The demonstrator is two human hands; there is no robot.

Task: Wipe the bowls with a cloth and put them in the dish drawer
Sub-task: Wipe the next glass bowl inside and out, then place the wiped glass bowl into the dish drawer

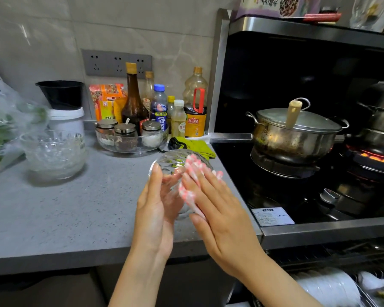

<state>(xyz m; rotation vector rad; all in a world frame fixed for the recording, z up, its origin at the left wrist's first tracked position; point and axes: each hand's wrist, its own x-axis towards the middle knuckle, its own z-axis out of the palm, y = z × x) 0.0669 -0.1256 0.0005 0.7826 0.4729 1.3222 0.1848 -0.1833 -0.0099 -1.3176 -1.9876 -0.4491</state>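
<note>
A clear patterned glass bowl (175, 161) is held on its side above the counter's right end. My left hand (156, 203) cups it from the left, fingers straight against the glass. My right hand (217, 202) presses a pink-and-white cloth (192, 173) against the bowl with flat fingers. A stack of matching glass bowls (53, 151) stands at the counter's left. The open dish drawer (333, 284) at the bottom right holds white dishes.
Sauce bottles (134, 100) and a glass tray of spice jars (131, 138) line the back wall beside a yellow-green rag (197, 146). On the stove to the right a steel pot (295, 131) sits near a lit burner (372, 157). A bag of greens (2, 120) lies far left.
</note>
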